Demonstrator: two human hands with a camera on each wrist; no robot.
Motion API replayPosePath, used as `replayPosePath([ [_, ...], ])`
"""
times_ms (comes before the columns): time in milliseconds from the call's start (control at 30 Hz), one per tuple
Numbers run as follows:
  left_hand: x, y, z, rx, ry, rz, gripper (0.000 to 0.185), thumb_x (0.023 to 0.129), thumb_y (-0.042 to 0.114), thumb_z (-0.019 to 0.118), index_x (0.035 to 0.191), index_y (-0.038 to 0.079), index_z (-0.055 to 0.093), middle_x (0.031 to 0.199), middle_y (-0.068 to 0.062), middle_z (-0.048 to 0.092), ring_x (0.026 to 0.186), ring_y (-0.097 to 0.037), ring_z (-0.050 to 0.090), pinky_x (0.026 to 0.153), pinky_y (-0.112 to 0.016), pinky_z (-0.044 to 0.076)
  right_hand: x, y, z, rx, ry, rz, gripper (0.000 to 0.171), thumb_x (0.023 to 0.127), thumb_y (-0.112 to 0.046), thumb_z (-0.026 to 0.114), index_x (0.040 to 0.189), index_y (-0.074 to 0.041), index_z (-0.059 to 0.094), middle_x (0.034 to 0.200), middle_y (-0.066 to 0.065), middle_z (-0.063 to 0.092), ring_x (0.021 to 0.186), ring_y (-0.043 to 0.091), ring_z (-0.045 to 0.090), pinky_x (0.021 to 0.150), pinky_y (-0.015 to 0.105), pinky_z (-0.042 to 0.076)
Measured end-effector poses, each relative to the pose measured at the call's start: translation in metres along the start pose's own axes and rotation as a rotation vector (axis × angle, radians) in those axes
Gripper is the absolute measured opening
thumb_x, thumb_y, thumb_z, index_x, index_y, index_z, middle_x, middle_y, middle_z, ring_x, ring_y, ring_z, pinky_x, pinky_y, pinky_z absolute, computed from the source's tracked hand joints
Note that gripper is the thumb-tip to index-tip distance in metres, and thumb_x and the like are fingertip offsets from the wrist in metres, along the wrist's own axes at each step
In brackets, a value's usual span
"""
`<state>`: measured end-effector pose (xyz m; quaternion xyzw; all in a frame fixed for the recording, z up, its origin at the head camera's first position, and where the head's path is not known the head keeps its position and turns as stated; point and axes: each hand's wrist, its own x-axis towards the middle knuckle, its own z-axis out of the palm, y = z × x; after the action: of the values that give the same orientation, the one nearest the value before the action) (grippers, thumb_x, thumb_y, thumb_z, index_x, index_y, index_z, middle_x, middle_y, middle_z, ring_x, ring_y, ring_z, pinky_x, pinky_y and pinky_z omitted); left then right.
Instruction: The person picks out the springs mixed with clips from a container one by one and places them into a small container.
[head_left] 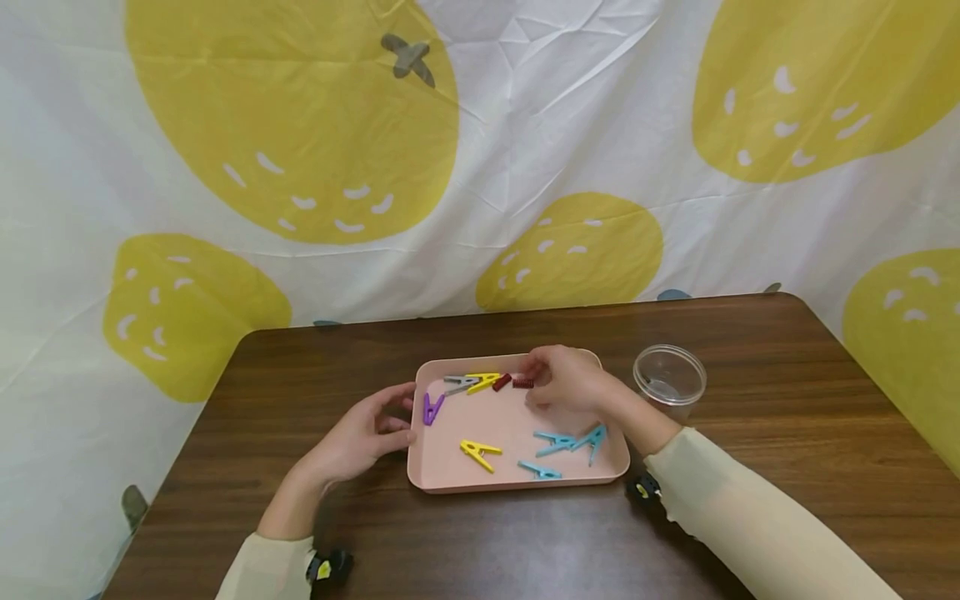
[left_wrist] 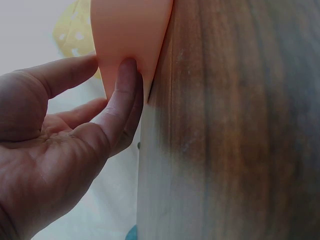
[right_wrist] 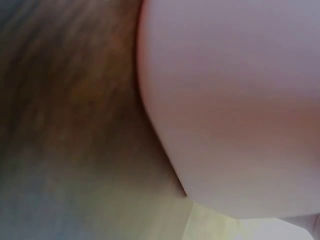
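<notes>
A pink tray [head_left: 450, 475] lies on the table, holding several clothespins. My left hand [head_left: 367, 432] is at its left side; in the left wrist view the fairly straight fingers [left_wrist: 122, 95] touch the outer wall. My right hand [head_left: 573, 382] reaches over the back right of the tray, fingers bent. A small dark red ribbed piece [head_left: 522, 383] is at its fingertips; whether it is pinched is unclear. Another dark red piece [head_left: 502, 382] lies left of it, beside a yellow clothespin [head_left: 483, 382] and a grey clothespin [head_left: 461, 383]. The right wrist view shows only the tray wall [right_wrist: 225, 125], no hand.
A purple clothespin [head_left: 432, 409] lies at the tray's left, another yellow clothespin [head_left: 478, 454] at the front. Light blue clothespins [head_left: 555, 442] are at the front right. A clear round container [head_left: 670, 379] stands right of the tray on the wooden table [head_left: 300, 375]. A patterned cloth [head_left: 510, 167] hangs behind.
</notes>
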<state>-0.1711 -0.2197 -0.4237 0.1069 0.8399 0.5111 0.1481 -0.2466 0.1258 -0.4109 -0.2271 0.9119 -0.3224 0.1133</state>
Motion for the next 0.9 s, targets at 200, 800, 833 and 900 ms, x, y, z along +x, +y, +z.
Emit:
replayPosePath([
  [200,-0.0006,0.0001,-0.0005,-0.006,0.004,-0.004,0.07,0.098,0.003,0.075,0.16,0.002,0.042,0.141,-0.019,0.056,0.109,-0.026,0.069,0.094,-0.037,0.059,0.0054,-0.0009,0.0047,0.025,-0.012,-0.015,0.032,0.089,-0.007,0.085,0.118,-0.001,0.073,0.099,0.004,0.073,0.089,0.017,0.065,0.084,0.035,0.057],
  [800,-0.0033,0.0042,0.0004,-0.011,0.011,-0.024,0.07,0.098,0.005,0.076,0.159,0.003,0.043,0.141,-0.017,0.057,0.109,-0.025,0.067,0.093,-0.038,0.059,0.0014,-0.003,0.0067,0.025,-0.033,-0.074,0.012,0.087,-0.003,0.081,0.097,-0.009,0.078,0.087,-0.004,0.071,0.08,0.014,0.061,0.073,0.029,0.053],
  [833,-0.0031,0.0041,0.0001,-0.009,0.011,-0.024,0.07,0.098,0.006,0.076,0.159,0.004,0.043,0.141,-0.017,0.057,0.109,-0.025,0.067,0.093,-0.038,0.059,0.0005,-0.0042,0.0061,0.037,-0.032,-0.069,0.012,0.087,-0.003,0.082,0.097,-0.009,0.078,0.087,-0.004,0.071,0.08,0.014,0.061,0.073,0.029,0.053],
  [900,-0.0026,0.0037,-0.0005,-0.007,0.013,-0.023,0.07,0.098,0.006,0.076,0.16,0.004,0.043,0.141,-0.017,0.057,0.109,-0.025,0.068,0.094,-0.038,0.059,-0.0012,-0.0067,0.0044,0.054,-0.029,-0.072,0.01,0.088,-0.006,0.084,0.096,-0.009,0.078,0.086,-0.004,0.071,0.079,0.013,0.061,0.072,0.029,0.054],
])
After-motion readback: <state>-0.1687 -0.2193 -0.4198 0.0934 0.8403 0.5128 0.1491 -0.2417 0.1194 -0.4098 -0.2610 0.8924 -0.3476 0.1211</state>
